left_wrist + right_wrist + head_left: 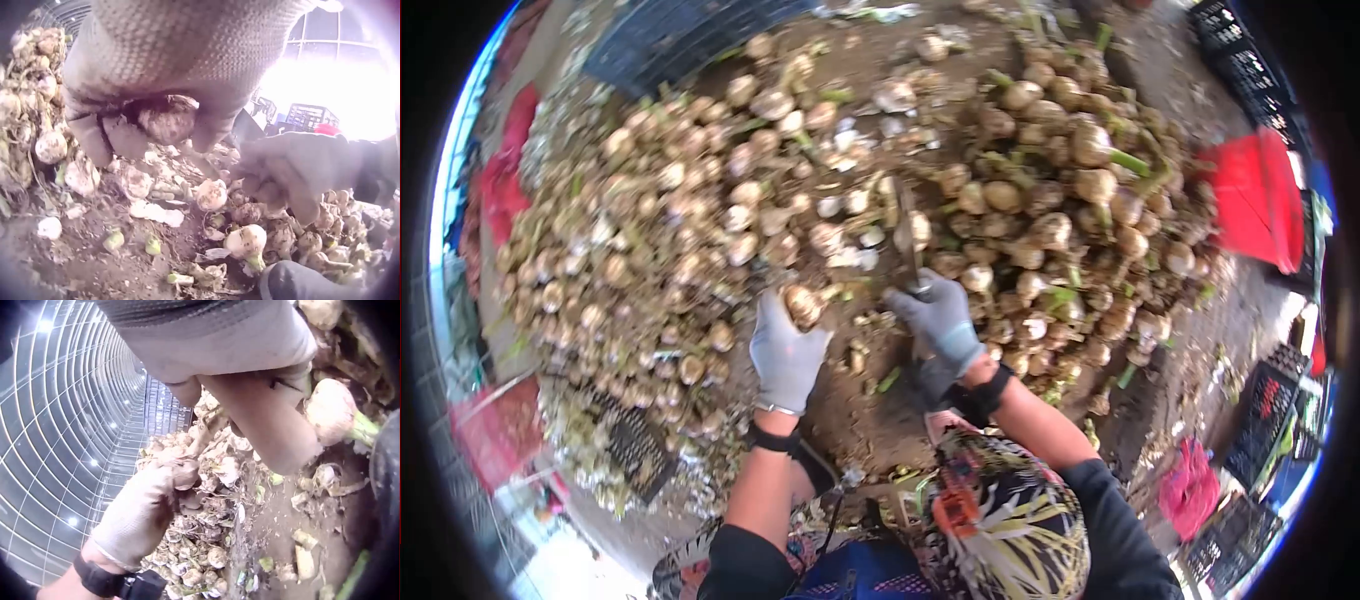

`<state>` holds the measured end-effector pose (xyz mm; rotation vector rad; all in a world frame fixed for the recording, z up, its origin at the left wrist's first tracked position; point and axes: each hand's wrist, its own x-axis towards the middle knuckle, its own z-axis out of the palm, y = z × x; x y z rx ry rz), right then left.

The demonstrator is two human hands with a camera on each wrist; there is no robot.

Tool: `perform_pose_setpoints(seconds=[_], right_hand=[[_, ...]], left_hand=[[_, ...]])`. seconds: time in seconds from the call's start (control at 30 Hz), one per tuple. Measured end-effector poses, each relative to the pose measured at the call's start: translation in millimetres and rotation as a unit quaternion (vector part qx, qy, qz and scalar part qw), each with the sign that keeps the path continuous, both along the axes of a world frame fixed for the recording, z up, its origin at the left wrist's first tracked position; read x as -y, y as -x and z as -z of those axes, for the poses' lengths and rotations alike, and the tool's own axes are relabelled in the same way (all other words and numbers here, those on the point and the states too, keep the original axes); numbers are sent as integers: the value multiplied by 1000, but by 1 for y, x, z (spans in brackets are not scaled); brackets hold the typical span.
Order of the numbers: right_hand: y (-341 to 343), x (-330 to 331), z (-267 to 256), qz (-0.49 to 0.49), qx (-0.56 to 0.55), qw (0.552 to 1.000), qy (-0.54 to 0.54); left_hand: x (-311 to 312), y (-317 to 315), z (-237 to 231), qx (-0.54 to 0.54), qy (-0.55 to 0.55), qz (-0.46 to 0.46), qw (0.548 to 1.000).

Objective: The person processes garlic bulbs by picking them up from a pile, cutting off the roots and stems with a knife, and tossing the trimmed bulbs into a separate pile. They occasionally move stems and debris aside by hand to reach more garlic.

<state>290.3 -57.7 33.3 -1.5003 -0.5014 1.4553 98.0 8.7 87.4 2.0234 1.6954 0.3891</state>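
Garlic bulb [804,307], one, and apparently one knife [908,235] occupy the two hands [788,355].

The tub [1258,200] is bright red. The gloves [790,355] are pale grey. The cloth [1010,510] over the knee is black, with pattern of leaves in yellow, white and green.

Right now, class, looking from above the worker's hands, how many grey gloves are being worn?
2: one on the left hand, gripping a garlic bulb; one on the right hand, gripping a blade. Others could be out of sight.
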Motion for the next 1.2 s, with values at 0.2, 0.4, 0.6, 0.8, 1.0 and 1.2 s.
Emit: perform_pose_setpoints(seconds=[0.2, 0.4, 0.6, 0.8, 1.0, 1.2], right_hand=[[27, -14, -21, -55, -98, 990, -81], [17, -15, -26, -61, -252, 965, 25], [14, -3, -31, -160, 321, 911, -202], [16, -4, -59, -295, 412, 845, -173], [18, 2, -51, -269, 405, 859, -162], [-3, 16, 4, -182, 147, 972, -7]], left_hand=[[5, -14, -33, -67, -24, 143, 987], [7, 1, -6, 411, 270, -40, 870], [11, 25, 5, 206, 199, 114, 951], [40, 45, 38, 222, 161, 0, 962], [25, 33, 12, 123, 148, 58, 980], [23, -3, -37, 263, 81, 108, 955]])
